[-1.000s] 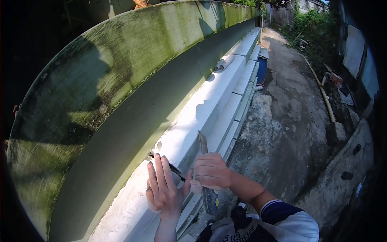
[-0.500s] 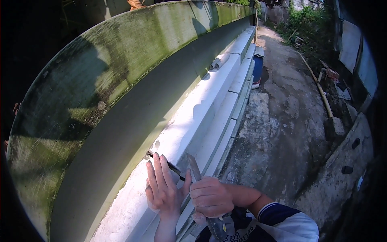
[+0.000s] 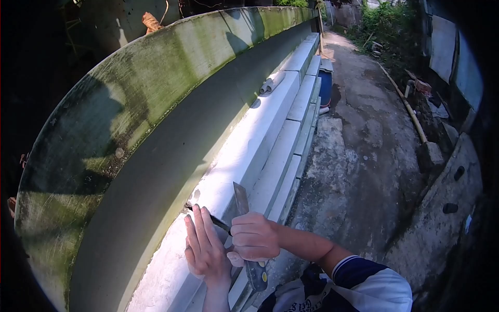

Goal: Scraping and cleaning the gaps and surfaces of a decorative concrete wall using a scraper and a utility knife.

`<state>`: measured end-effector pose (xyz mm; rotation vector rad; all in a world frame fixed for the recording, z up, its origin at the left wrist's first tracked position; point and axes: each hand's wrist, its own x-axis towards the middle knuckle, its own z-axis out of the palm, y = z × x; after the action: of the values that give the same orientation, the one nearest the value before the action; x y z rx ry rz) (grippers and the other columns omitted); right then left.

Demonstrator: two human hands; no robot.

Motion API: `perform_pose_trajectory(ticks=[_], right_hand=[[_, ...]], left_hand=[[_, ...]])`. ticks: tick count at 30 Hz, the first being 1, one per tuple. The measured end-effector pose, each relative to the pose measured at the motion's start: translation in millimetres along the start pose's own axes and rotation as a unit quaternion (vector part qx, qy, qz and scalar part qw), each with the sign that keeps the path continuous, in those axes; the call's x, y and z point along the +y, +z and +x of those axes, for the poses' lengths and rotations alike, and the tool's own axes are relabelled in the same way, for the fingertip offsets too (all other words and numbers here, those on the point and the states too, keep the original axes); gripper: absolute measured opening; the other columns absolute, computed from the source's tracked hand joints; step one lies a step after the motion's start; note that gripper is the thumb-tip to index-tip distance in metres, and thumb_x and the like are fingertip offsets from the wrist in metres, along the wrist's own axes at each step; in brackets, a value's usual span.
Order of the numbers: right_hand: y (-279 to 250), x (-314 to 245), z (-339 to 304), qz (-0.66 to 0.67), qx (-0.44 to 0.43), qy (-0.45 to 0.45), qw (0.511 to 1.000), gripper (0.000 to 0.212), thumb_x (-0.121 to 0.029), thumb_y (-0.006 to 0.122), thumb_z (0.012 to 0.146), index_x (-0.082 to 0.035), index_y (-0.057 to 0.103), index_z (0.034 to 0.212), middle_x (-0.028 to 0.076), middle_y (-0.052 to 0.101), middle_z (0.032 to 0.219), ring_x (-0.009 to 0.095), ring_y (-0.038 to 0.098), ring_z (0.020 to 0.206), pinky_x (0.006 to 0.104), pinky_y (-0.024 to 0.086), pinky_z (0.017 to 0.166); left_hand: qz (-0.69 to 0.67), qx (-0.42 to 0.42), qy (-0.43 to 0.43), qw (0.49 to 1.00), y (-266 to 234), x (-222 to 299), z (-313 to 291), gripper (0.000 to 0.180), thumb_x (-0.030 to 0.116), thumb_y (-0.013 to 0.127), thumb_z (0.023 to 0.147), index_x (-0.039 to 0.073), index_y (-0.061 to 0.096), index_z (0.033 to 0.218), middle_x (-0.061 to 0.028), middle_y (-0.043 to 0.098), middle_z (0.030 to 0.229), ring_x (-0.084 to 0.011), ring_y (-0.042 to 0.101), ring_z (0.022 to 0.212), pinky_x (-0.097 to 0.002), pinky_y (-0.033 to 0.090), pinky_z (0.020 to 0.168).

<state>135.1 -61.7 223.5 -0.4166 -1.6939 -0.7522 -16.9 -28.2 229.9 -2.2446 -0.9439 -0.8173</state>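
Note:
My right hand [image 3: 254,236] is wrapped round a hand tool with a flat grey blade [image 3: 240,197] and a dark handle [image 3: 257,275] marked with a yellow spot. Its blade points up and away, over the side of a white block wall [image 3: 239,151]. I cannot make out the tool's exact kind. My left hand [image 3: 204,249] lies on the white block nearest me, fingers stretched out. Their tips reach a narrow dark gap [image 3: 219,222] between two blocks. The right fist is close beside the left hand and hides part of the gap's near end.
A curved, mossy concrete rim [image 3: 156,73] runs along the left above a grey wall. Two short grey tubes [image 3: 272,83] rest on the blocks farther off. A blue barrel [image 3: 325,88] stands beside the wall. A concrete path [image 3: 364,119] stretches away on the right, with a bamboo pole [image 3: 408,109].
The head view has shifted slightly. My right hand has moved a little left and up with the tool, showing more of its handle. The left hand stays on the block by the gap.

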Motion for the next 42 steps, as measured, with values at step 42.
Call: perform_pose_trajectory(ticks=[42], right_hand=[[-43.2,15.5,-94.9,-0.018,0.366,0.357,0.859,0.017,-0.004,0.06,0.094,-0.004,0.048,0.082,0.004,0.05,0.067,0.013,0.049,0.057,0.0284,0.04,0.052]], left_hand=[[-0.054,-0.024,-0.02,0.998,-7.1,0.7,2.8,0.082,0.039,0.079,0.073,0.014,0.052,0.146,-0.0017,0.054,0.151,-0.019,0.053,0.138,-0.0316,0.043,0.091]])
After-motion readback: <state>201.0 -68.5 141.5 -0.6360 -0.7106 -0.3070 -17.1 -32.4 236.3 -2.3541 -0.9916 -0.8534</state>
